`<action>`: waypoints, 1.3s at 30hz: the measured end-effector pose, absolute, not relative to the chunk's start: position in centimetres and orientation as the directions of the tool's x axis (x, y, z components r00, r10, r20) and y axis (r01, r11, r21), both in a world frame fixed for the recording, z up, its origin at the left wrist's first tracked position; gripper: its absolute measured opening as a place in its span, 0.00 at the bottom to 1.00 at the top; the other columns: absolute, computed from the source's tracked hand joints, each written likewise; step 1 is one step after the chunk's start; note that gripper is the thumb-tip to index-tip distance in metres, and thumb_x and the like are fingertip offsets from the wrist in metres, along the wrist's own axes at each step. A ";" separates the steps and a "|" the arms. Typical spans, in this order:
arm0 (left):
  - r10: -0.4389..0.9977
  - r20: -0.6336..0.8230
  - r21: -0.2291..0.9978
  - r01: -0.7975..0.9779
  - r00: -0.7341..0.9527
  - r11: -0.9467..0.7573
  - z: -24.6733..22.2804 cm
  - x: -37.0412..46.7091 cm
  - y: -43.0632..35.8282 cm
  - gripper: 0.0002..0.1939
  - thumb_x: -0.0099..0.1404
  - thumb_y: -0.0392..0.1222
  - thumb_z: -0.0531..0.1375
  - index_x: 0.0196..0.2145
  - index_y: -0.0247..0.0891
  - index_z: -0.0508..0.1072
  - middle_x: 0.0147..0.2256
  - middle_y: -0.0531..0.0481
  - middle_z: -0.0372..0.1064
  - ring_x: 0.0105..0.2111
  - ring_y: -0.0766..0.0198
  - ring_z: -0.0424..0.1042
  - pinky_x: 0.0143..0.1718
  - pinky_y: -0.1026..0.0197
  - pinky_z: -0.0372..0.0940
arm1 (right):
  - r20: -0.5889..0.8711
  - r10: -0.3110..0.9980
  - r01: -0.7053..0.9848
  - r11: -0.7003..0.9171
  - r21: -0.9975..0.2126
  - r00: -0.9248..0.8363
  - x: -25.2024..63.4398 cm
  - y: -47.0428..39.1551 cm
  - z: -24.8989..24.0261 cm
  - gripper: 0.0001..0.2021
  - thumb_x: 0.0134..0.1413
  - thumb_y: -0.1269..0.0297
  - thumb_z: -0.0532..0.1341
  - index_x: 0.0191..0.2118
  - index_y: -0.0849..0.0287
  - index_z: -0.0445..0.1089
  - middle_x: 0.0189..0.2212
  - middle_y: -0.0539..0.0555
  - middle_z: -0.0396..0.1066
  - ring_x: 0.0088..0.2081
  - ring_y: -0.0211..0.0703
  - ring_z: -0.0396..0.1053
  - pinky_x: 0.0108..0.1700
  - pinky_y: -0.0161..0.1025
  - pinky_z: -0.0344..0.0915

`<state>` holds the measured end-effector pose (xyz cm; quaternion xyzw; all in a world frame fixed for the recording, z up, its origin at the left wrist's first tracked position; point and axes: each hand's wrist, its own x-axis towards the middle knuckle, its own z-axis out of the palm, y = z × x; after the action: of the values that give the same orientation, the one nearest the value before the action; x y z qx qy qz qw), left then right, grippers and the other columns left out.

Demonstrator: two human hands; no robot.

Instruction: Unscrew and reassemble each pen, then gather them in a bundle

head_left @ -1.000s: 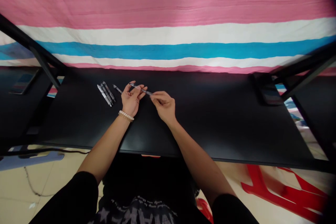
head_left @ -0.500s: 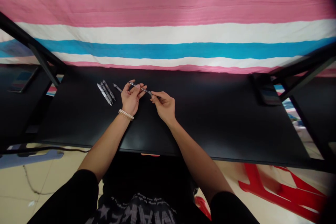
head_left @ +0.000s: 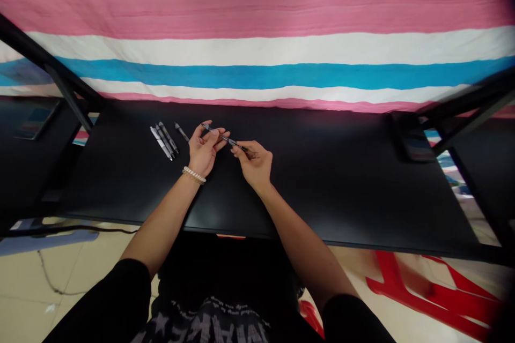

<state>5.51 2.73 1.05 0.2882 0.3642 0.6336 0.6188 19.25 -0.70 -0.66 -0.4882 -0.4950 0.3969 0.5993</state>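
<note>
a striped cloth (head_left: pixel 257 10) hangs behind a black table (head_left: pixel 341 171) above pale floor tiles (head_left: pixel 24 273).

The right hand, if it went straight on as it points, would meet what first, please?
Beyond the pen the right hand pinches, most likely the left hand, at its fingers, though depth is unclear.

Bold pink, white and blue stripes across that cloth (head_left: pixel 257 51) beyond the hands (head_left: pixel 202 154) (head_left: pixel 257 165), solid black surface (head_left: pixel 341 182) beneath them, a dark pen (head_left: pixel 232 142) between them, one white pen (head_left: pixel 161 143) to their left, red stool (head_left: pixel 390 268) to their right!
</note>
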 end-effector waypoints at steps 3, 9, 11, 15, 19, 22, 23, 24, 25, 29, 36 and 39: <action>0.995 -0.081 0.832 -0.553 -0.055 0.037 0.9 5.5 2.8 0.25 0.58 0.43 0.73 0.48 0.42 0.67 0.38 0.50 0.79 0.40 0.59 0.81 0.47 0.56 0.74 | 0.110 0.985 0.000 0.111 -0.994 0.132 19.4 -0.8 -0.5 0.18 0.60 0.46 0.63 0.37 0.58 0.76 0.26 0.52 0.77 0.25 0.40 0.77 0.29 0.37 0.75; 0.988 -0.087 0.844 -0.537 -0.129 0.004 0.9 5.2 3.0 0.24 0.59 0.43 0.73 0.48 0.42 0.66 0.38 0.51 0.79 0.40 0.60 0.81 0.48 0.56 0.73 | 0.211 0.973 0.075 0.205 -0.976 0.095 19.7 -0.5 -0.5 0.16 0.56 0.51 0.68 0.45 0.55 0.75 0.36 0.52 0.78 0.32 0.39 0.77 0.36 0.38 0.76; 0.986 -0.089 0.840 -0.543 -0.138 0.000 1.0 5.1 3.0 0.25 0.58 0.43 0.73 0.48 0.42 0.67 0.37 0.51 0.79 0.40 0.61 0.81 0.47 0.57 0.73 | 0.191 0.980 0.088 0.186 -0.979 0.054 19.8 -0.5 -0.6 0.13 0.61 0.52 0.64 0.41 0.57 0.75 0.30 0.51 0.76 0.26 0.37 0.74 0.31 0.37 0.74; 0.987 -0.083 0.839 -0.545 -0.137 -0.005 1.0 5.1 3.0 0.25 0.58 0.43 0.73 0.48 0.42 0.66 0.38 0.50 0.79 0.40 0.60 0.81 0.47 0.56 0.73 | 0.204 0.977 0.060 0.200 -0.978 0.067 19.9 -0.5 -0.7 0.14 0.59 0.53 0.66 0.45 0.57 0.74 0.32 0.51 0.75 0.26 0.37 0.74 0.29 0.35 0.72; 0.989 -0.080 0.833 -0.553 -0.123 -0.001 1.0 5.2 2.9 0.25 0.57 0.43 0.74 0.47 0.41 0.67 0.37 0.50 0.79 0.40 0.59 0.81 0.48 0.54 0.73 | 0.156 0.987 0.032 0.155 -0.987 0.047 19.9 -0.6 -0.7 0.15 0.61 0.50 0.64 0.41 0.58 0.75 0.29 0.51 0.75 0.24 0.36 0.74 0.25 0.34 0.71; 0.991 -0.077 0.831 -0.557 -0.108 0.003 1.1 5.3 2.8 0.27 0.55 0.43 0.74 0.47 0.41 0.66 0.37 0.50 0.79 0.39 0.59 0.81 0.46 0.55 0.74 | 0.145 0.989 0.025 0.144 -0.989 0.034 19.9 -0.6 -0.7 0.18 0.58 0.48 0.66 0.44 0.58 0.75 0.29 0.51 0.75 0.24 0.37 0.74 0.27 0.34 0.72; 0.991 -0.078 0.834 -0.552 -0.107 0.007 1.2 5.4 2.8 0.27 0.55 0.44 0.74 0.47 0.41 0.66 0.37 0.50 0.79 0.39 0.59 0.81 0.45 0.56 0.74 | 0.135 0.991 0.033 0.134 -0.990 0.015 19.9 -0.6 -0.6 0.18 0.59 0.47 0.65 0.44 0.58 0.75 0.28 0.51 0.75 0.23 0.36 0.74 0.26 0.34 0.72; 0.991 -0.080 0.837 -0.548 -0.107 0.009 1.2 5.4 2.7 0.27 0.55 0.44 0.74 0.47 0.41 0.66 0.37 0.50 0.79 0.39 0.59 0.81 0.45 0.56 0.74 | 0.119 0.993 0.041 0.119 -0.992 0.002 19.9 -0.6 -0.6 0.19 0.60 0.46 0.63 0.43 0.58 0.75 0.26 0.50 0.74 0.22 0.36 0.73 0.24 0.34 0.71; 0.991 -0.080 0.837 -0.547 -0.109 0.008 1.2 5.4 2.7 0.27 0.55 0.44 0.74 0.47 0.41 0.66 0.37 0.50 0.79 0.39 0.59 0.81 0.45 0.56 0.73 | 0.105 0.994 0.043 0.104 -0.994 0.005 19.9 -0.7 -0.5 0.20 0.60 0.45 0.63 0.42 0.58 0.75 0.25 0.50 0.74 0.21 0.36 0.72 0.23 0.33 0.70; 0.991 -0.075 0.831 -0.556 -0.109 0.002 1.3 5.6 2.6 0.26 0.56 0.43 0.74 0.47 0.42 0.66 0.37 0.50 0.79 0.38 0.59 0.81 0.45 0.56 0.73 | 0.067 0.998 0.037 0.066 -0.997 0.009 20.1 -0.7 0.0 0.21 0.57 0.43 0.64 0.40 0.59 0.74 0.24 0.49 0.73 0.19 0.36 0.71 0.19 0.32 0.66; 0.982 -0.190 0.744 -0.652 0.000 0.144 3.5 5.4 2.3 0.14 0.63 0.36 0.66 0.44 0.44 0.67 0.32 0.56 0.73 0.33 0.66 0.77 0.41 0.61 0.70 | 0.088 0.993 0.200 0.102 -0.974 -0.081 20.3 -1.0 0.2 0.22 0.63 0.43 0.60 0.33 0.58 0.73 0.21 0.50 0.72 0.19 0.35 0.68 0.23 0.33 0.63; 0.966 -0.252 0.617 -0.758 0.063 0.211 4.4 4.7 2.1 0.08 0.71 0.47 0.58 0.36 0.42 0.67 0.22 0.59 0.60 0.20 0.70 0.65 0.27 0.66 0.64 | 0.183 0.980 0.259 0.196 -0.946 -0.074 20.0 -1.1 0.3 0.18 0.60 0.46 0.63 0.37 0.58 0.74 0.26 0.51 0.75 0.27 0.38 0.72 0.31 0.35 0.68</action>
<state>4.67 2.15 4.45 0.1636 0.3172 0.6064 0.7106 20.00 -1.10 0.25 -0.4997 -0.6202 0.3904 0.4618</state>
